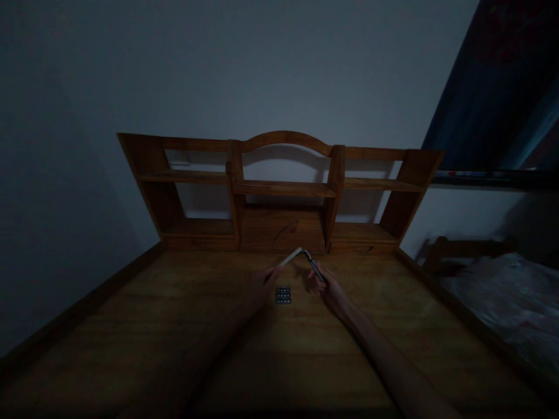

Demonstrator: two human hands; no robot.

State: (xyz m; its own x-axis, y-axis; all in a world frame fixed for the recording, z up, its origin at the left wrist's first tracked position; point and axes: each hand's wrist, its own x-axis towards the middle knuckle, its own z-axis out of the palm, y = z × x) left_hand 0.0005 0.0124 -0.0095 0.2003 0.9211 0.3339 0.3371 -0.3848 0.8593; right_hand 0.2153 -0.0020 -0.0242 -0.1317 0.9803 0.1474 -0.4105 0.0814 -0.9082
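My left hand (pixel 264 282) is closed around a pale, slim stick (pixel 290 256) that slants up to the right. In my right hand (pixel 328 286) is a slim dark tool (pixel 315 268) with a shiny, bent tip, slanting up to the left. The tool's tip and the stick's far end meet or nearly meet; I cannot tell whether they touch. On the desktop between my hands lies a small black rectangular piece (pixel 283 295) with rows of small whitish marks. No flame or glow shows at the tips. The light is dim.
The wooden desk (pixel 288 361) has raised side edges. Along its back stands a wooden shelf unit (pixel 283 189) with an arched top, against a pale wall (pixel 262 70). At right are a dark curtain (pixel 493 99) and a crumpled plastic-like cover (pixel 502 297).
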